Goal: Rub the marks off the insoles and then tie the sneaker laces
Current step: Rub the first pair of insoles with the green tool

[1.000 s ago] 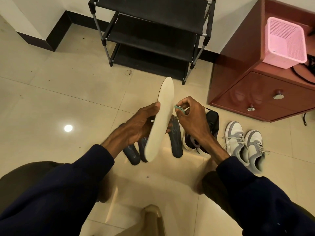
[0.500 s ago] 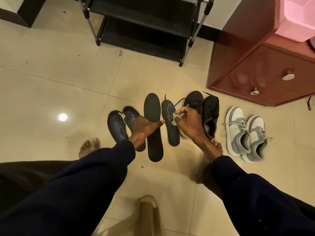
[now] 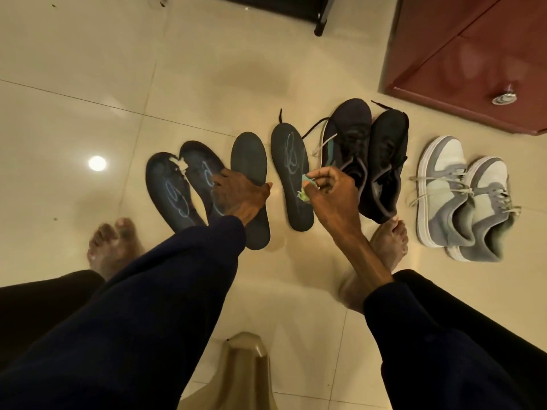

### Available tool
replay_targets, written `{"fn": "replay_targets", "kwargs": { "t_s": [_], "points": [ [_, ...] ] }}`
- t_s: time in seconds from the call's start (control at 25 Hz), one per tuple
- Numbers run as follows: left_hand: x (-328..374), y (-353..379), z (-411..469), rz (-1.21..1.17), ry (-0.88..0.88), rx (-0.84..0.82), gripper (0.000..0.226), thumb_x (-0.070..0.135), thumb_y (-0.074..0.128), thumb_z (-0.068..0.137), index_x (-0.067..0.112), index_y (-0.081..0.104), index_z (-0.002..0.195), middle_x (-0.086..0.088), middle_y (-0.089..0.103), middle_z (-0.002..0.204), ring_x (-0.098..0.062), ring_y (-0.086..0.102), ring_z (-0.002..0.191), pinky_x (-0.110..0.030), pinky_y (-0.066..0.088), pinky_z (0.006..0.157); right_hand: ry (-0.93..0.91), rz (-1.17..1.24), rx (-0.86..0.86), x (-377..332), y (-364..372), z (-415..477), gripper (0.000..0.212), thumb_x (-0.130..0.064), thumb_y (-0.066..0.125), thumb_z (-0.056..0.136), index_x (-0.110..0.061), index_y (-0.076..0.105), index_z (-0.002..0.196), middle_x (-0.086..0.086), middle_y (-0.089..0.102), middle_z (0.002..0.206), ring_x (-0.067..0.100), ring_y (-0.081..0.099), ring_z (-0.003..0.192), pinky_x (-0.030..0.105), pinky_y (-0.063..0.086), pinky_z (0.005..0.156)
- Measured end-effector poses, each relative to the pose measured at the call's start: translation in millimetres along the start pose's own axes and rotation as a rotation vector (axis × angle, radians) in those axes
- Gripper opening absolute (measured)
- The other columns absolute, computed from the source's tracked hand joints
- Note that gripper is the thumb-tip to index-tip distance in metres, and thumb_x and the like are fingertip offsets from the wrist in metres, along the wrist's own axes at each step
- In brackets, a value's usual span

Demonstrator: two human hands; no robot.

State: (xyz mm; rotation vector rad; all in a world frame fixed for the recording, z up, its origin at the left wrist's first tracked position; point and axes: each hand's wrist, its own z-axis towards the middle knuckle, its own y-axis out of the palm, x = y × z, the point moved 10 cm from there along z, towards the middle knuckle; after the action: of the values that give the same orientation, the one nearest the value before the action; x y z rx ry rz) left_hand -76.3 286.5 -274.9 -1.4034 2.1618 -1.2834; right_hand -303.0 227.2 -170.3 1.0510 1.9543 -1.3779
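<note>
Head view, looking down at a tiled floor (image 3: 88,69). The left hand (image 3: 239,196) reaches down from a dark sleeve (image 3: 177,276), palm down with fingers straight. It lies across the second insole (image 3: 198,170) and the unmarked third insole (image 3: 250,155), gripping nothing. The right hand (image 3: 334,199) is held over the fourth insole (image 3: 291,161), and its thumb and curled fingers pinch a small teal-green scrap (image 3: 306,189) just above that insole's middle.

The four dark insoles lie side by side on the floor, toes pointing away from the person. The leftmost insole (image 3: 167,190) carries a blue scribble and has a torn, whitish patch at its toe edge, where it touches the second insole. The second also shows blue scribbles. The fourth bears a paler looping scribble near its toe.

To the right stand a pair of black sneakers (image 3: 384,161) with loose laces. Beyond them is a pair of grey-and-white sneakers (image 3: 444,196), also unlaced, near a red-brown cabinet (image 3: 473,60). Two bare feet (image 3: 387,244) rest on the floor.
</note>
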Motion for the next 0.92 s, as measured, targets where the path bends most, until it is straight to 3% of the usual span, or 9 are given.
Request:
{"fn": "replay_targets", "kwargs": {
  "t_s": [0.16,0.24,0.36,0.4,0.48,0.6,0.68,0.8,0.92],
  "points": [
    [8.1,16.8,5.2,0.01,-0.019,0.026,0.105,0.067,0.076,0.076,0.002,0.03,0.144,-0.022,0.037,0.146,-0.04,0.043,0.134,-0.046,0.039,0.11,0.026,0.071,0.014,20.1,5.0,1.8,0.013,-0.015,0.075,0.091,-0.013,0.071,0.104,0.001,0.073,0.093,0.014,0.072,0.085,0.03,0.063,0.071],
    [9.4,12.4,0.8,0.03,-0.022,0.133,0.106,0.069,0.074,0.076,0.004,0.029,0.147,-0.021,0.037,0.144,-0.039,0.041,0.133,-0.05,0.038,0.109,0.027,0.099,0.011,25.5,6.0,1.4,0.013,-0.015,0.074,0.092,-0.013,0.071,0.105,0.002,0.073,0.096,0.015,0.073,0.087,0.03,0.063,0.07],
    [25.3,10.5,-18.4,0.121,0.149,0.372,0.086,0.072,0.061,0.083,0.009,0.041,0.139,-0.015,0.047,0.128,-0.032,0.048,0.117,-0.045,0.044,0.091,0.038,0.162,0.034,31.4,-1.3,5.4,0.013,-0.013,0.074,0.092,-0.014,0.07,0.105,0.003,0.073,0.096,0.016,0.073,0.087,0.029,0.062,0.071],
    [33.9,17.3,-27.9,0.089,0.237,0.383,0.078,0.073,0.053,0.087,0.01,0.046,0.132,-0.014,0.05,0.124,-0.031,0.049,0.112,-0.042,0.042,0.085,0.043,0.18,0.052,32.9,-5.1,7.7,0.014,-0.013,0.073,0.092,-0.013,0.071,0.105,0.003,0.074,0.096,0.015,0.073,0.087,0.029,0.062,0.072],
    [45.6,44.6,-39.6,-0.012,0.314,0.253,0.074,0.074,0.048,0.089,0.008,0.048,0.125,-0.013,0.052,0.121,-0.032,0.05,0.111,-0.041,0.041,0.083,0.053,0.218,0.098,35.9,-13.8,12.1,0.015,-0.015,0.073,0.091,-0.012,0.071,0.106,0.003,0.074,0.094,0.017,0.073,0.086,0.031,0.061,0.073],
    [47.6,84.4,-46.9,-0.116,0.165,0.06,0.087,0.055,0.081,0.077,0.007,0.039,0.136,-0.015,0.046,0.134,-0.034,0.047,0.123,-0.045,0.047,0.097,0.06,0.228,0.147,37.4,-20.8,15.2,0.014,-0.017,0.072,0.092,-0.014,0.071,0.105,0.002,0.075,0.092,0.016,0.074,0.082,0.037,0.063,0.075],
    [51.1,96.0,-52.3,-0.116,0.119,0.048,0.096,0.046,0.088,0.073,0.007,0.034,0.142,-0.016,0.042,0.138,-0.034,0.045,0.125,-0.044,0.048,0.1,0.052,0.226,0.156,36.0,-20.3,15.0,0.014,-0.016,0.072,0.091,-0.013,0.071,0.105,0.002,0.075,0.091,0.016,0.074,0.081,0.04,0.064,0.075],
    [58.2,112.1,-50.2,-0.168,0.22,0.005,0.084,0.028,0.087,0.077,0.002,0.035,0.137,-0.018,0.044,0.133,-0.035,0.047,0.119,-0.041,0.049,0.099,0.025,0.197,0.142,30.3,-19.1,12.9,0.015,-0.018,0.072,0.091,-0.014,0.07,0.106,0.002,0.074,0.092,0.015,0.073,0.081,0.041,0.064,0.075],
    [50.4,122.5,-45.5,-0.402,0.197,-0.125,0.068,0.017,0.083,0.08,0.008,0.037,0.128,-0.016,0.053,0.123,-0.033,0.057,0.108,-0.044,0.057,0.09,-0.004,0.174,0.138,16.5,-28.6,10.0,0.014,-0.018,0.072,0.092,-0.015,0.07,0.106,0.0,0.073,0.092,0.014,0.072,0.082,0.036,0.063,0.076]
  ]
}}
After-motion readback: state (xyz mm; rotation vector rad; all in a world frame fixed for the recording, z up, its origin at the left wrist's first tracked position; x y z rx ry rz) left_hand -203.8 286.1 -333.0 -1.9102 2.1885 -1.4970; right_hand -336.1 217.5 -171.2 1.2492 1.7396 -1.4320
